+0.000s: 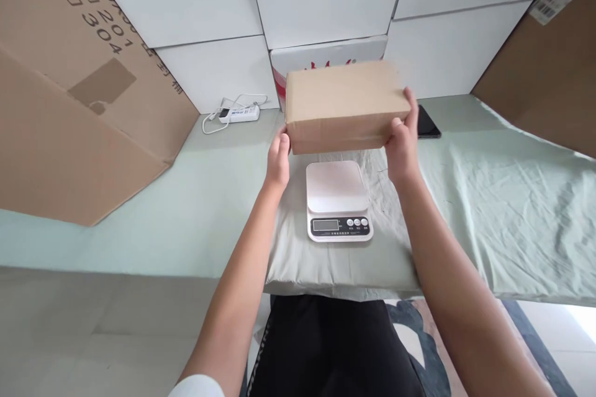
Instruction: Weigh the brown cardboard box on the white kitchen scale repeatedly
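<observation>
A closed brown cardboard box (344, 99) is held up between my two hands, just beyond the scale. My left hand (279, 158) grips its left end, thumb toward me. At the right end, my right hand (403, 139) clasps the box with the thumb on the near face and a finger over the top edge. Below and nearer to me, a white digital kitchen scale (338, 189) lies on the cloth-covered table (223, 198). Its platform bears nothing, and its small display and several round buttons face me.
Large cardboard cartons stand at the left (60, 118) and right (554, 56). A white power strip (239, 114) with a cable lies near the back wall. Behind my right hand is a dark phone (427, 123). A white-and-red carton (328, 53) stands behind the box.
</observation>
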### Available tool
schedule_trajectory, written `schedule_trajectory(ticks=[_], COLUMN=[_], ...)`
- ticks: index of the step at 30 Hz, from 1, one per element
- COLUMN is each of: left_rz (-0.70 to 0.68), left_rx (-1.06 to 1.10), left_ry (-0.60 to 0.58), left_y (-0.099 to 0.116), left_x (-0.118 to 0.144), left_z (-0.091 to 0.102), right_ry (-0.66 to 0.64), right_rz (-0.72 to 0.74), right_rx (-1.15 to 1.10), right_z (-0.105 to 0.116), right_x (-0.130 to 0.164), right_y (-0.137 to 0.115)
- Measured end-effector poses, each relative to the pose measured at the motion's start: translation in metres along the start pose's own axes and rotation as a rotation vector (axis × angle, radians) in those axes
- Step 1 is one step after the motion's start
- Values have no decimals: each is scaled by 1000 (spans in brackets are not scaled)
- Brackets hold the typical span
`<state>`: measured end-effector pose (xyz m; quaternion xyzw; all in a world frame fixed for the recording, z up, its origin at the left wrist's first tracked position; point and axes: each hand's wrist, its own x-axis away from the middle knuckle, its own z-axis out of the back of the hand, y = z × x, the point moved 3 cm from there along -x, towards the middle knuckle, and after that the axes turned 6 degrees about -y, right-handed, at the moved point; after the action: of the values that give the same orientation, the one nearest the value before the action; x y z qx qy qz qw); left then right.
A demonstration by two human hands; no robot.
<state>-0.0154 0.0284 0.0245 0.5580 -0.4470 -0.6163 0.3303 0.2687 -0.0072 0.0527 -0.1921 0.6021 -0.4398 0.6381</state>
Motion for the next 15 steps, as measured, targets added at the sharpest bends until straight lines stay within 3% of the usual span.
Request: schedule_trajectory(ticks=[5, 9, 15], left_rz=[92, 99, 117], left_rx=[10, 28, -23], left_ry=[-5, -34, 41], left_y=[-46, -53, -56], left_x=[-12, -11, -14], left_z=[3, 1, 5], right_ry=[-89, -47, -40], right_rz=[-76, -129, -143], right_rx=[-28, -51, -75], right_z=[-10, -12, -14], right_x=[3, 2, -3], right_y=[60, 81, 98])
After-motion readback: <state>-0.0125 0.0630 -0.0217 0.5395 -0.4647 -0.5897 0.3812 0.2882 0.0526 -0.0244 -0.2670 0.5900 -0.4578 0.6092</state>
